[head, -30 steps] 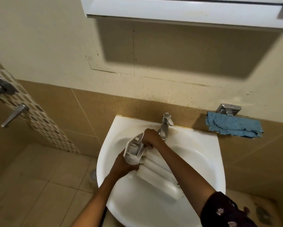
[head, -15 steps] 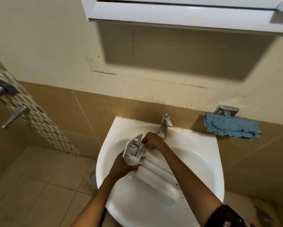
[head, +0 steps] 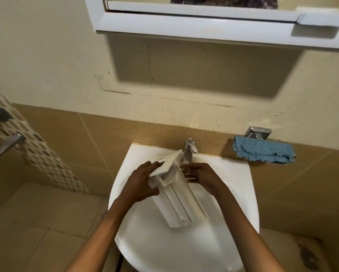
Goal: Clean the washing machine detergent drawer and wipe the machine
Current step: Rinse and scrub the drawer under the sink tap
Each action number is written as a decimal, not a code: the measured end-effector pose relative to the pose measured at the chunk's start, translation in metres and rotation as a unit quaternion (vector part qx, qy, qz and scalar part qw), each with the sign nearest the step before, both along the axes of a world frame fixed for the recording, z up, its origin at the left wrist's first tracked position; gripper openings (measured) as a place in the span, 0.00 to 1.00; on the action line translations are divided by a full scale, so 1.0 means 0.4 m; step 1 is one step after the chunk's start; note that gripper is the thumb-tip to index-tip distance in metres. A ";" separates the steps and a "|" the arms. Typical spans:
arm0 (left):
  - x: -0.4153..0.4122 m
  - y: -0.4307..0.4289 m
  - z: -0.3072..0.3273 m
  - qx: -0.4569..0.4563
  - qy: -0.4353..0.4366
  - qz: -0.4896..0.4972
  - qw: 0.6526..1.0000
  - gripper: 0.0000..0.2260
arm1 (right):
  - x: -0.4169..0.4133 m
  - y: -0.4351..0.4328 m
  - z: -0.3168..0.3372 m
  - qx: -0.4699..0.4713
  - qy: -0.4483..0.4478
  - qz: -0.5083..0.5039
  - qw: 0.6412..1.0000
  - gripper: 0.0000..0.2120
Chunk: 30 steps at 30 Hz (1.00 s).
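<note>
The white detergent drawer [head: 179,201] lies lengthwise in the white sink [head: 233,185], its front panel raised toward the chrome tap [head: 188,151]. My left hand [head: 140,182] grips the drawer's left side near the front panel, with the fingers up on the panel. My right hand [head: 203,176] is at the drawer's right edge with the fingers spread; whether it touches the drawer I cannot tell. Thin streaks of water show between its fingers and the drawer.
A blue cloth [head: 263,152] hangs on a chrome holder [head: 258,132] on the wall right of the sink. A white mirror cabinet [head: 213,26] juts out overhead. Shower fittings [head: 6,147] sit on the left wall, above a tiled floor.
The drawer has been turned, so its long body points toward me and its front panel faces up. My right hand came off the front end and now sits beside the drawer.
</note>
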State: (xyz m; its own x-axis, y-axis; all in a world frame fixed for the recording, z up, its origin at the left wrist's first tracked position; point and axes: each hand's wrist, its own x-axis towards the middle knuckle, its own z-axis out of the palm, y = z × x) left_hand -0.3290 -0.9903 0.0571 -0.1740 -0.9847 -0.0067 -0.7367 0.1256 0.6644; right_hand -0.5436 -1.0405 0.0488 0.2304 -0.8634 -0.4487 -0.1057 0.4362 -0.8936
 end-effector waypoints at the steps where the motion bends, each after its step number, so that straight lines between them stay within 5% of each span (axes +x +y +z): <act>1: -0.002 -0.003 0.007 -0.015 -0.027 -0.009 0.999 0.37 | -0.010 -0.001 -0.017 0.032 -0.018 -0.054 0.998 0.13; 5: -0.004 -0.014 0.025 -0.064 -0.088 -0.030 0.994 0.33 | -0.014 -0.011 -0.104 0.192 -0.177 -0.306 0.916 0.13; 8: -0.002 -0.015 0.023 -0.078 -0.099 -0.047 0.991 0.32 | 0.005 -0.016 -0.141 0.233 -0.260 -0.325 0.879 0.13; 14: 0.019 -0.016 0.019 -0.070 -0.110 -0.043 0.991 0.32 | 0.050 -0.047 -0.148 0.223 -0.238 -0.299 0.897 0.14; 30: 0.050 -0.019 0.025 -0.058 -0.093 -0.039 0.993 0.35 | 0.020 -0.028 -0.094 0.274 -0.287 -0.266 0.878 0.09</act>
